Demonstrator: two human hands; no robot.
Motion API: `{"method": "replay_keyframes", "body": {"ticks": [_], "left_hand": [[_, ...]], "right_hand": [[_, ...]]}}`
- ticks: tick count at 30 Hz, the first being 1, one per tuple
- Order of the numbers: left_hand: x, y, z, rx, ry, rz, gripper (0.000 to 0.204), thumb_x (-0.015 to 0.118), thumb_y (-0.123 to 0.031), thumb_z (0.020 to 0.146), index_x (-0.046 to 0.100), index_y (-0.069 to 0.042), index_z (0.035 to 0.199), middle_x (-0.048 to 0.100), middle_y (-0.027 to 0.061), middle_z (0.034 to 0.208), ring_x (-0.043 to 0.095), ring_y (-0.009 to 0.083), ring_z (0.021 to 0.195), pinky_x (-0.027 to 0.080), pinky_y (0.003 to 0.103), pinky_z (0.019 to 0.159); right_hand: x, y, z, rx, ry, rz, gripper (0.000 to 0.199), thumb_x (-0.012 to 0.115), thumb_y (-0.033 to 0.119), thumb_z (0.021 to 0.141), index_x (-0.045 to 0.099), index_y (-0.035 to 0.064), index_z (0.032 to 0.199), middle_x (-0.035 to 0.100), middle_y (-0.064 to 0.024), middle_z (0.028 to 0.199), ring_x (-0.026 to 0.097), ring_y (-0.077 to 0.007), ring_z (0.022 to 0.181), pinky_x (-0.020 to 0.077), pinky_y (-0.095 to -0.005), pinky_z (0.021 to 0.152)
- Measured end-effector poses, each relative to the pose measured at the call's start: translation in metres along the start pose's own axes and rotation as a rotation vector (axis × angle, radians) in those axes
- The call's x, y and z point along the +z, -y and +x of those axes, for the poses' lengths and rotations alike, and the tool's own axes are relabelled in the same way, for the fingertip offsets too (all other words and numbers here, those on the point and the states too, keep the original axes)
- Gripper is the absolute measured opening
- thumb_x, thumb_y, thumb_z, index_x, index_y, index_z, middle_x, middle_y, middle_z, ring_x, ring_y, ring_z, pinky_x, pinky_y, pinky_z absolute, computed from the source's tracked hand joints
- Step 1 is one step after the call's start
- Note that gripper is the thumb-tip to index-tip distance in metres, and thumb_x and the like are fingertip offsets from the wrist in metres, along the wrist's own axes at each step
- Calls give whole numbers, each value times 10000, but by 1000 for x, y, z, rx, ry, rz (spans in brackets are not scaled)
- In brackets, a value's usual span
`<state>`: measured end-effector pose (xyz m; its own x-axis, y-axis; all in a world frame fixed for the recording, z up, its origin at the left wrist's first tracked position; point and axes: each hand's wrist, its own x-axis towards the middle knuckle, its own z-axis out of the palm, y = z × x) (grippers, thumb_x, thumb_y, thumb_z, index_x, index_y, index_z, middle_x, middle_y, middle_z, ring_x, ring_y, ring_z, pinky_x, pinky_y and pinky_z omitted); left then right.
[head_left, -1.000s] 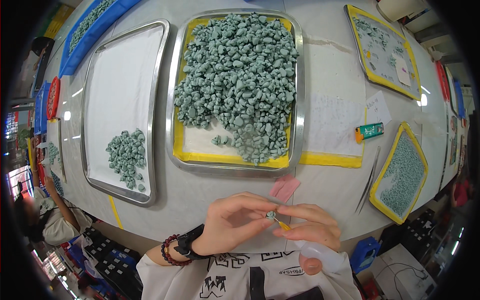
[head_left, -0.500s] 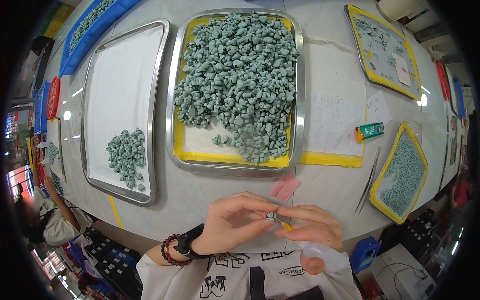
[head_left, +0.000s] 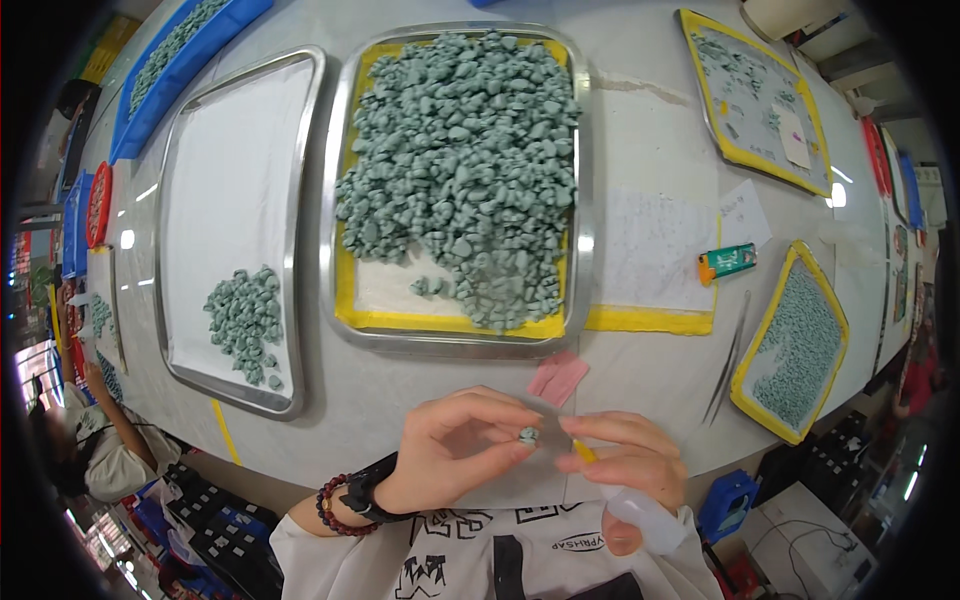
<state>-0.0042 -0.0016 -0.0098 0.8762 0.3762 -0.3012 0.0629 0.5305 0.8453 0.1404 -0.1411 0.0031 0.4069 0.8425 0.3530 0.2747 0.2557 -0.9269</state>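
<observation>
Left hand (head_left: 455, 455) curled, thumb + fingertips pinching one small grey-green piece (head_left: 528, 436), held up just above near edge of tabletop (head_left: 640, 170), right in front of body. Bead bracelet (head_left: 330, 500) and dark wristband on left wrist. Right hand (head_left: 625, 465) closed around small clear squeeze bottle (head_left: 640, 512) w/ yellow nozzle (head_left: 583, 452); nozzle tip aimed at the piece, very near it, contact can't be told. Both hands close together, fingertips nearly meeting.

Just beyond hands: pink flat item (head_left: 558, 377) lying on tabletop, near front rim of centre tray.

Centre: steel tray (head_left: 580, 260) w/ yellow liner, heaped w/ same grey-green pieces (head_left: 460, 160); pile fills far + middle part, near-left corner of liner mostly bare, couple of stray pieces there.

Left of it: second steel tray (head_left: 165, 300), white liner, mostly bare, small cluster of pieces (head_left: 245, 320) in near part.

Right of centre tray: white paper sheet (head_left: 650, 250) over yellow strip, small green-orange lighter-like object (head_left: 727, 263) next to it, tweezers (head_left: 725, 365) lying nearer the edge. Far right, near edge: small yellow tray (head_left: 752, 390) full of finer grey-green bits. Far right, back: larger yellow-edged tray (head_left: 700, 90) w/ scattered pieces + paper slip.

Far left: blue bin (head_left: 150, 120) w/ more greenish pieces, red dish (head_left: 97, 205) at tabletop edge. Another person's arm (head_left: 110, 400) at lower left, away from own hands.
</observation>
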Motion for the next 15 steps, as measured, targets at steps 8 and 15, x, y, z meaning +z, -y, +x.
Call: {"method": "replay_keyframes", "body": {"ticks": [8, 15], "left_hand": [[2, -1, -4, -2, -95, 34, 204, 637, 70, 761, 579, 39, 955, 580, 151, 962, 626, 191, 794, 519, 260, 706], [5, 1, -1, -25, -134, -46, 201, 656, 44, 751, 580, 22, 936, 581, 146, 946, 625, 195, 778, 524, 278, 685]], "right_hand": [[-37, -13, 0, 60, 159, -839, 272, 662, 34, 665, 635, 58, 935, 590, -83, 894, 556, -286, 885, 460, -374, 734], [-96, 17, -28, 291, -476, -1138, 207, 653, -44, 653, 645, 50, 837, 536, -65, 816, 521, -235, 780, 419, -347, 716]]}}
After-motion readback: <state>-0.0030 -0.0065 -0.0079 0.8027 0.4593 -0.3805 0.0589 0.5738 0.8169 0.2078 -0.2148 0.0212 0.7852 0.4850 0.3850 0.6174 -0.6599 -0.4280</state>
